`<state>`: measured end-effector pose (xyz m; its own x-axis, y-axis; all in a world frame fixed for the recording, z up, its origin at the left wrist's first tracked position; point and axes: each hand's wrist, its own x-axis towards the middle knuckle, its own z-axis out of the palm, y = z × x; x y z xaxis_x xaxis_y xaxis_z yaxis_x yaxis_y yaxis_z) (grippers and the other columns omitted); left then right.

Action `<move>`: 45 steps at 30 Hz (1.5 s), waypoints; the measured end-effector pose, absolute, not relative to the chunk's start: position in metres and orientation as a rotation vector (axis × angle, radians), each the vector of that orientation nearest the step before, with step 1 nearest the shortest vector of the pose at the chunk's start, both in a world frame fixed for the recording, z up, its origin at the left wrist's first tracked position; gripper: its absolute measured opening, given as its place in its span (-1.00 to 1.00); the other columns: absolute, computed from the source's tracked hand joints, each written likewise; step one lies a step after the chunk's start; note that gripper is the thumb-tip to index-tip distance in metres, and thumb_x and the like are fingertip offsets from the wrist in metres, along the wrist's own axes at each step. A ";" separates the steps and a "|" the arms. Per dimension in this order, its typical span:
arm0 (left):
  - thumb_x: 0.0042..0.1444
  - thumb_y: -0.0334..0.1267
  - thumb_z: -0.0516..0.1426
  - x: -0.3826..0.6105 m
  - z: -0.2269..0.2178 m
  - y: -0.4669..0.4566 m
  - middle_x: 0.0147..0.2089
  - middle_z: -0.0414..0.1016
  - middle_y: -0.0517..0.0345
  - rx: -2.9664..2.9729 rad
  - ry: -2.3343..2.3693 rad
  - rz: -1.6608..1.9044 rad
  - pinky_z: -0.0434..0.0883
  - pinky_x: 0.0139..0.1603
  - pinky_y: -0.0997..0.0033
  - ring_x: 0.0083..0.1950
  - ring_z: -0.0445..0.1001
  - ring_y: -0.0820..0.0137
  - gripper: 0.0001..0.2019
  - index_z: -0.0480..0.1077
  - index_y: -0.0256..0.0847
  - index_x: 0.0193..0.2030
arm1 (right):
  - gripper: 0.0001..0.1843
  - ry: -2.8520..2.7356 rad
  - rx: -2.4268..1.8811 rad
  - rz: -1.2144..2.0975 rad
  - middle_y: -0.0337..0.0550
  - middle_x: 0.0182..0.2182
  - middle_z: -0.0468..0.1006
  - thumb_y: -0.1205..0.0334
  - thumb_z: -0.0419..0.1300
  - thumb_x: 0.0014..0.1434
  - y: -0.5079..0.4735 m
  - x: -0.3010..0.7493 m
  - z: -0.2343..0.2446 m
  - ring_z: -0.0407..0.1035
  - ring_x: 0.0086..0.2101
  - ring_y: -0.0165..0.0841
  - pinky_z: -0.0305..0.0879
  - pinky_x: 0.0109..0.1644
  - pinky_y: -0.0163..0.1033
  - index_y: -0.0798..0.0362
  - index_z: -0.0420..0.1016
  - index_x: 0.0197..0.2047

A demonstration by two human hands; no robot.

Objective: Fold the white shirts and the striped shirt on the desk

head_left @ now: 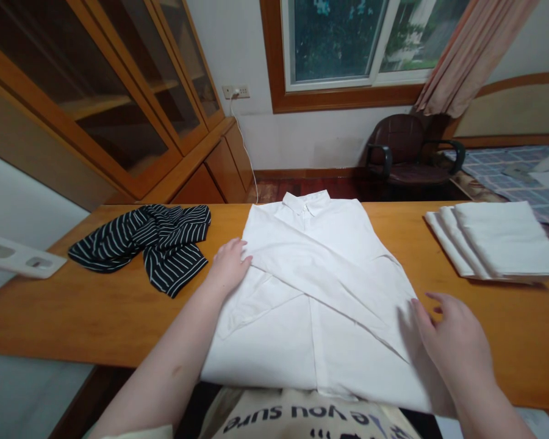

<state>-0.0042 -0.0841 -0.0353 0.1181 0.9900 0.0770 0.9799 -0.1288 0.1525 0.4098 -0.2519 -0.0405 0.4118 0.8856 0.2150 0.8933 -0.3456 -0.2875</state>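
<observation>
A white collared, button-front shirt [338, 244] lies spread on the table in front of me, its collar towards the far edge. Its sleeves are laid across the body, and the hem reaches the near edge by my waist. My left hand [230, 266] rests at the shirt's left edge, fingers against the cloth and thumb apart from them. By the lower right edge, my right hand [460, 338] is held with thumb and fingers spread, nothing visible between them. Whether its thumb touches the shirt I cannot tell.
On the wooden table [119, 323], a black-and-white striped garment [165, 238] lies crumpled at left. Folded white cloths [503, 241] are stacked at right. A white plastic piece [22, 253] juts in at far left. Beyond stand a glass-door cabinet [178, 140] and an armchair [402, 146].
</observation>
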 end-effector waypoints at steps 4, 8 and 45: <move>0.18 -0.07 0.02 0.056 -0.023 -0.088 0.36 0.08 0.07 2.428 1.653 0.260 0.07 0.32 0.17 0.36 0.05 0.18 -0.55 0.27 -0.11 0.19 | -0.50 -1.762 -1.969 -0.026 0.12 0.03 0.43 -0.02 -0.05 0.21 -0.229 0.365 -0.016 0.31 0.01 -0.12 0.18 0.11 -0.06 0.16 0.38 0.02; 0.23 -0.05 -0.06 0.113 -0.048 -0.086 0.41 -0.01 0.11 2.545 1.346 0.268 -0.01 0.36 0.14 0.40 -0.06 0.25 -0.50 0.14 -0.07 0.29 | -0.39 -2.158 -1.778 0.108 0.15 0.24 0.19 -0.02 -0.07 0.25 -0.186 0.308 -0.022 0.12 0.19 -0.11 0.05 0.22 -0.04 0.21 0.22 0.22; 0.22 0.04 -0.15 0.047 -0.087 -0.024 0.43 -0.20 -0.19 2.112 2.386 0.164 -0.17 0.35 -0.07 0.43 -0.23 0.05 -0.31 -0.07 -0.39 0.38 | -0.26 -2.234 -2.111 -0.119 0.02 0.28 0.12 -0.14 -0.15 0.26 -0.232 0.394 -0.103 -0.03 0.27 -0.14 -0.06 0.28 0.07 0.20 0.08 0.32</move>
